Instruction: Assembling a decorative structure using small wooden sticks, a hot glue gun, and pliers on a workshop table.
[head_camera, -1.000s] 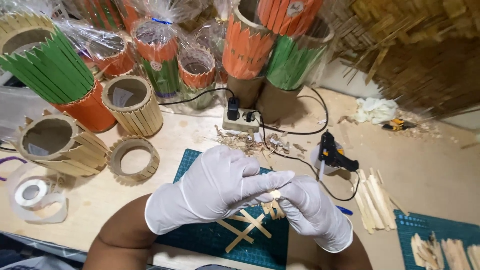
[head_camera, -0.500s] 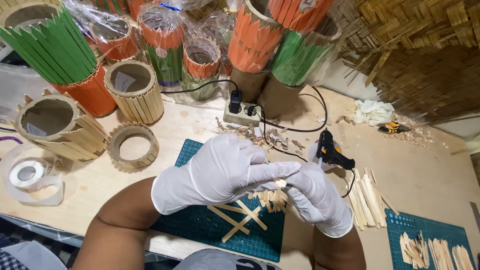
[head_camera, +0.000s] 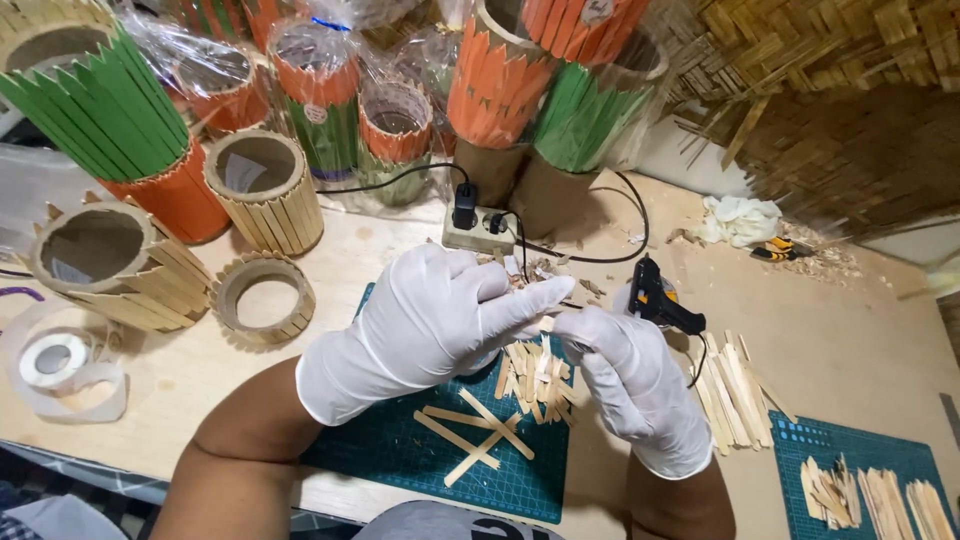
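Observation:
Both my hands wear white gloves and meet above a green cutting mat (head_camera: 395, 450). My left hand (head_camera: 430, 320) and my right hand (head_camera: 630, 385) pinch a small pale wooden stick (head_camera: 546, 323) between their fingertips. Under them lies a heap of short wooden sticks (head_camera: 535, 375), and closer to me a few sticks are joined into a crossed shape (head_camera: 473, 432). A black glue gun (head_camera: 660, 300) stands just right of my right hand.
Round holders clad in plain, green and orange sticks (head_camera: 262, 190) crowd the back and left of the table. A power strip (head_camera: 478, 228) with cables sits behind my hands. Loose sticks (head_camera: 735, 385) lie at right, a second green mat (head_camera: 875, 470) with sticks beyond. A tape roll (head_camera: 55, 360) lies at far left.
My hands have stayed together on the small stick; the view has shifted slightly, so the hands sit a little higher over the mat.

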